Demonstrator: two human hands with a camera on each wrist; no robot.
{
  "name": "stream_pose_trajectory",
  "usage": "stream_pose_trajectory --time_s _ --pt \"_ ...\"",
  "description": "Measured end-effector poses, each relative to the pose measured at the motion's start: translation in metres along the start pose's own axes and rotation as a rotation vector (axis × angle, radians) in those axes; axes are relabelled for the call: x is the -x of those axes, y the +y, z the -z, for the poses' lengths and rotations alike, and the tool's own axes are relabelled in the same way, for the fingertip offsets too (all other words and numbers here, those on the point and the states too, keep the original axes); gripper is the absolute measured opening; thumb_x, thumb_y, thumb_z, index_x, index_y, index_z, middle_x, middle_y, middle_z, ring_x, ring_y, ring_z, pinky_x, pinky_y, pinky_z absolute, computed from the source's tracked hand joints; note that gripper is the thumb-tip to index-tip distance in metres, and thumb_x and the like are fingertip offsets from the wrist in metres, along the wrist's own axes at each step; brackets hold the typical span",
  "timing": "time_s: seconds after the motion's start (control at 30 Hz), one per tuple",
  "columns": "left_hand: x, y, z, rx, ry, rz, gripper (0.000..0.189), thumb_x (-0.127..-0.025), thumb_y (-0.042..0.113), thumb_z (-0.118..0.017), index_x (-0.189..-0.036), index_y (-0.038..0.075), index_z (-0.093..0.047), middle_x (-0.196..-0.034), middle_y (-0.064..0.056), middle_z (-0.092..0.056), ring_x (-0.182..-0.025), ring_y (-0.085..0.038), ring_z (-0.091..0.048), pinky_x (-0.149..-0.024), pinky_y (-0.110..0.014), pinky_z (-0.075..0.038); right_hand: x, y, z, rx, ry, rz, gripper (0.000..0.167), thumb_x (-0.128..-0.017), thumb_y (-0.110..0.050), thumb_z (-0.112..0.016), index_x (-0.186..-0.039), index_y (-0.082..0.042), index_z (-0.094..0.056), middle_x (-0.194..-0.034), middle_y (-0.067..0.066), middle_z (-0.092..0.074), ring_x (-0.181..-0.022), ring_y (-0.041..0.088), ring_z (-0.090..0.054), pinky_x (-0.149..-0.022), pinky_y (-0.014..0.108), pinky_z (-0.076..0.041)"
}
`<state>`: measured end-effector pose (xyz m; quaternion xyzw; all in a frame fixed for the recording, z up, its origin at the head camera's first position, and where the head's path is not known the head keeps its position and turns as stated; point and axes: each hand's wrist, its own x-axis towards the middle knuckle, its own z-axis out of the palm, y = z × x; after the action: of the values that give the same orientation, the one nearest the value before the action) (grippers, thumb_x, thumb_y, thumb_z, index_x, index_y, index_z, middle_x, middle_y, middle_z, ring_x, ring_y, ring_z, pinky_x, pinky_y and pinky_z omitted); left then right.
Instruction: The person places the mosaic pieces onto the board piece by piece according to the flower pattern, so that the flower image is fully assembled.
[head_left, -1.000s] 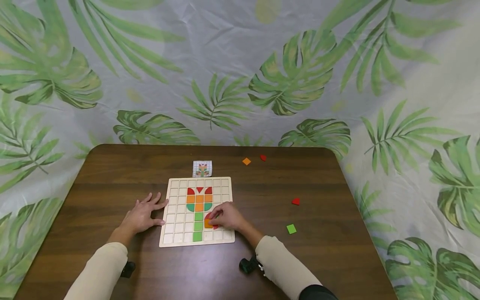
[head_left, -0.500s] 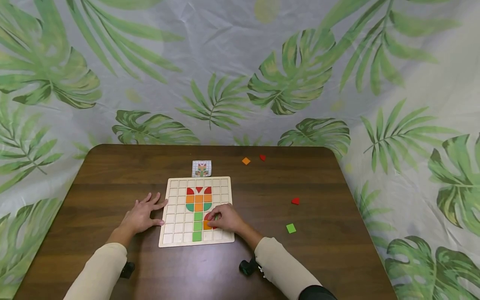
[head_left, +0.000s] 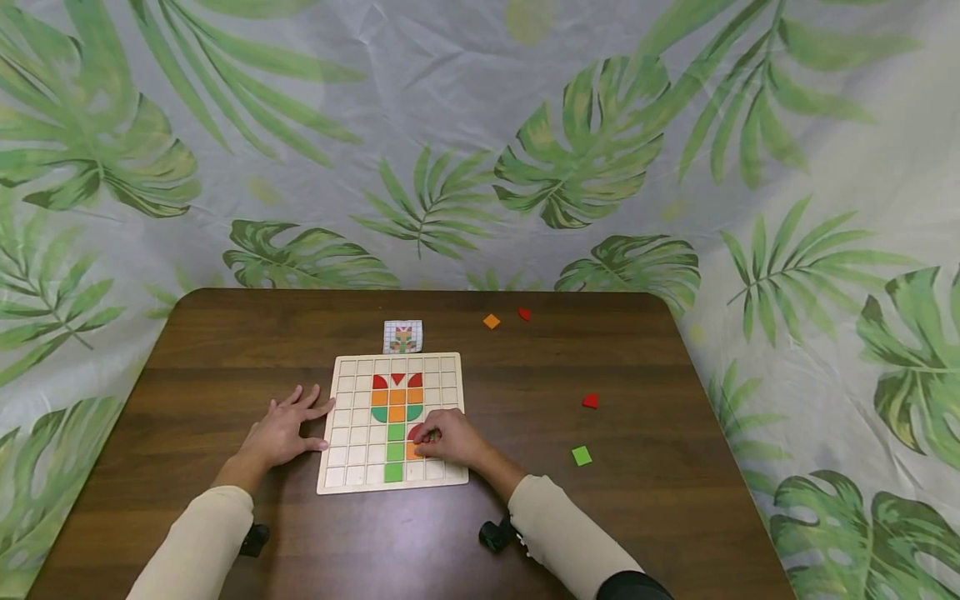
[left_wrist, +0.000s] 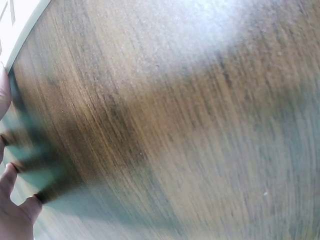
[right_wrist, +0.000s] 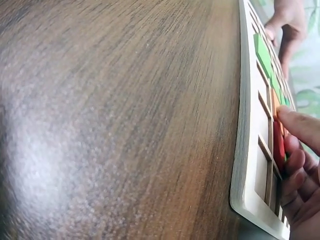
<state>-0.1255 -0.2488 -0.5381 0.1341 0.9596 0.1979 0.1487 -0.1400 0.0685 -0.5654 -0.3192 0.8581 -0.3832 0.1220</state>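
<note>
A pale wooden grid board (head_left: 352,433) carries a tulip-like pattern of red, orange and green tiles. At its lower right, my right hand (head_left: 453,437) has its thumb and fingertips on an orange square tile (head_left: 410,451), which sits beside the green stem tiles (head_left: 394,452). A red rounded tile (head_left: 413,432) lies just above it, partly covered by the fingers. In the right wrist view the thumb meets the orange tile, and another red tile (right_wrist: 278,145) shows under curled fingers. My left hand (head_left: 277,429), fingers spread, rests on the table with thumb and forefinger at the board's left edge.
A small pattern card (head_left: 402,337) lies behind the board. Loose on the brown table (head_left: 645,517) are an orange square (head_left: 491,322), two red tiles, one far (head_left: 524,314) and one nearer (head_left: 591,402), and a green square (head_left: 581,456). A leaf-print cloth (head_left: 450,108) hangs behind.
The orange tile, tilted under the right fingertips before, now lies squarer in the grid beside the stem. The right hand has shifted slightly; the left hand stays put.
</note>
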Motion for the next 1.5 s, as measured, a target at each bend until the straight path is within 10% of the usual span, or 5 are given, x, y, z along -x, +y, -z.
stream_pose_trajectory --time_s 0.8,1.5 --pt "0.0 -0.004 0.0 -0.006 0.001 0.006 0.079 -0.075 0.044 -0.077 -0.143 0.014 -0.048 -0.152 -0.024 -0.029 -0.14 -0.049 -0.018 -0.105 -0.073 -0.013 0.005 0.01 0.01 -0.231 0.096 0.004 0.01 -0.079 -0.005 -0.079 -0.087 -0.002 -0.074 -0.08 0.006 -0.067 -0.061 0.003 -0.049 -0.055 0.016 -0.042" --pt "-0.001 0.0 0.001 0.004 -0.018 0.006 0.082 -0.074 0.045 -0.078 -0.143 0.014 -0.047 -0.153 -0.024 -0.028 -0.14 -0.049 -0.017 -0.105 -0.072 -0.012 -0.029 0.101 0.123 -0.062 0.459 -0.319 0.022 -0.081 -0.008 -0.077 -0.101 0.0 -0.072 -0.092 0.012 -0.064 -0.084 0.025 -0.058 -0.077 0.035 -0.05"
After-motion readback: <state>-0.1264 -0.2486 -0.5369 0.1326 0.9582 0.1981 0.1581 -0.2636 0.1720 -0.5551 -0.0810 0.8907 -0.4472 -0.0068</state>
